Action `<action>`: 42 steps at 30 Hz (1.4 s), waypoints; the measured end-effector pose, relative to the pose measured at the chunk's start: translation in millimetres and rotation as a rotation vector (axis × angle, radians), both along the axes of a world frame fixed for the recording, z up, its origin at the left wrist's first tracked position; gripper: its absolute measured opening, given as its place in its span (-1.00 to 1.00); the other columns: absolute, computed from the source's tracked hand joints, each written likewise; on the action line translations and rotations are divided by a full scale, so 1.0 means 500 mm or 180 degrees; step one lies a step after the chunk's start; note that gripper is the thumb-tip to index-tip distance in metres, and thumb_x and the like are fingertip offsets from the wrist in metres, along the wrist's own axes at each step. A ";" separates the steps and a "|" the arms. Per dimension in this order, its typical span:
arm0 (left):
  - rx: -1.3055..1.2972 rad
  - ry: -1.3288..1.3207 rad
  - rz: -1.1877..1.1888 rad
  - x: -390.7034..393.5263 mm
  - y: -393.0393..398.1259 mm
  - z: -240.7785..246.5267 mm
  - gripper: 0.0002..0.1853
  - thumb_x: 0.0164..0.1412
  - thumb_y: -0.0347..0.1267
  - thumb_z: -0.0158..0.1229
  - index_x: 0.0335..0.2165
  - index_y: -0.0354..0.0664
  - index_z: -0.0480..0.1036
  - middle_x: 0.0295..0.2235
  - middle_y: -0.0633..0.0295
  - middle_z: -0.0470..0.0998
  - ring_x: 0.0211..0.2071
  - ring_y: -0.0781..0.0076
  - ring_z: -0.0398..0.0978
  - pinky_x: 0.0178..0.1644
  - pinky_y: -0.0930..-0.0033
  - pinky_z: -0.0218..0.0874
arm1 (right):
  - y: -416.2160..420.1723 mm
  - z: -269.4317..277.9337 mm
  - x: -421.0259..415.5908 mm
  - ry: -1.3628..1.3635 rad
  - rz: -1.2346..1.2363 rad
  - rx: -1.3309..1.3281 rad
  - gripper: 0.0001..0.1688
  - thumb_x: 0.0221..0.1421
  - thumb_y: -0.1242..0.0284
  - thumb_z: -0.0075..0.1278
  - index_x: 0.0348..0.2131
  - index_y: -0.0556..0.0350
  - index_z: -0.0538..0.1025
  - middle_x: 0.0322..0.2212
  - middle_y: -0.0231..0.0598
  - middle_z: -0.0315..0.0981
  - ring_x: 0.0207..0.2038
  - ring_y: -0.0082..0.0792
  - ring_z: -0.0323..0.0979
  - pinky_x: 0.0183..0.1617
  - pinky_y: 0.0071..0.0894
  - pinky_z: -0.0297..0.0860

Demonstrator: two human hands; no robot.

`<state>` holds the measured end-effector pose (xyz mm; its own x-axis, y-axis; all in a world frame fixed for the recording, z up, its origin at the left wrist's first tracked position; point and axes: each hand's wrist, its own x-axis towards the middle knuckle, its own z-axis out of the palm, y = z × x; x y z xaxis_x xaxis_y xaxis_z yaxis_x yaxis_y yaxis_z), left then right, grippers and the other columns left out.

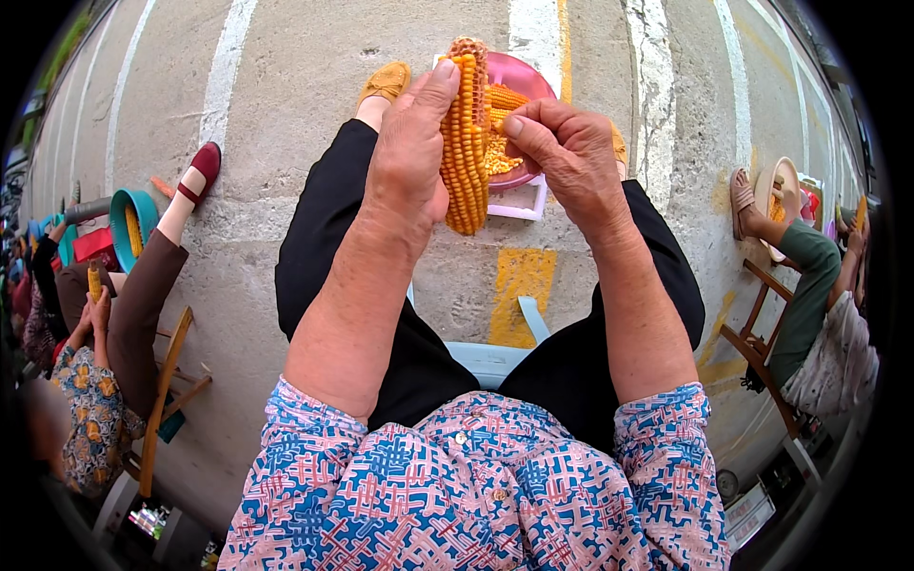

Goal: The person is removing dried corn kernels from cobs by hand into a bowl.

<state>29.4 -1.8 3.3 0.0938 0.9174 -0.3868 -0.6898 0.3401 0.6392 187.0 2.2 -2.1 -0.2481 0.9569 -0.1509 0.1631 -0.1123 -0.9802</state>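
My left hand [414, 143] grips an ear of dried yellow corn [465, 153], held upright with its thumb pressed on the kernels. Kernels are gone from the ear's top and from a strip down its right side, where the bare cob shows. Just right of the ear is my right hand [568, 146], thumb and forefinger pinched together; whether a kernel sits between them is hidden. Behind both hands a pink plastic basin [525, 68] holds loose corn kernels [502, 158] and at least one more ear [507, 96].
A white plastic stool [528, 213] stands under the basin. To the left, a seated person [93, 400] holds a corn ear near a teal bucket [146, 207]. Another seated person [821, 357] is at right beside a cream basin [784, 171]. Painted lines [525, 285] mark the concrete.
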 end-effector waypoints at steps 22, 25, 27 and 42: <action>-0.0221 -0.0322 0.0016 -0.018 0.000 0.001 -0.53 0.34 -0.14 -0.30 -0.03 -0.30 0.26 -0.30 -0.06 0.49 -0.28 0.22 0.51 -0.11 0.22 0.40 | 0.007 0.001 -0.004 0.0066 -0.0145 0.0258 -0.62 0.14 0.25 -0.01 -0.19 0.20 0.48 -0.42 -0.27 0.47 -0.34 -0.56 0.42 -0.25 -0.59 0.36; -0.0402 -0.0664 0.0307 -0.011 0.006 0.003 -0.54 0.35 -0.15 -0.29 -0.04 -0.30 0.27 -0.28 -0.07 0.48 -0.30 0.20 0.52 -0.16 0.23 0.43 | 0.005 -0.001 -0.005 0.0003 0.0248 0.0548 -0.57 0.08 0.28 0.08 -0.14 0.20 0.45 -0.39 -0.27 0.49 -0.32 -0.57 0.45 -0.25 -0.61 0.38; -0.0418 -0.0809 0.0347 -0.011 0.006 0.007 -0.55 0.34 -0.15 -0.29 -0.04 -0.29 0.27 -0.27 -0.06 0.48 -0.30 0.19 0.52 -0.18 0.24 0.44 | -0.003 -0.001 -0.006 -0.0168 0.0393 0.0547 -0.58 0.04 0.33 0.12 -0.14 0.20 0.46 -0.38 -0.27 0.50 -0.32 -0.56 0.47 -0.27 -0.62 0.40; -0.0348 -0.0210 0.0147 -0.027 0.006 -0.006 -0.49 0.34 -0.09 -0.34 -0.06 -0.31 0.26 -0.29 -0.10 0.47 -0.29 0.15 0.52 -0.29 0.18 0.46 | 0.031 -0.028 0.045 -0.1042 -0.0719 0.1112 -0.84 0.09 0.49 -0.03 -0.36 0.21 0.53 -0.53 -0.24 0.51 -0.47 -0.45 0.46 -0.37 -0.52 0.35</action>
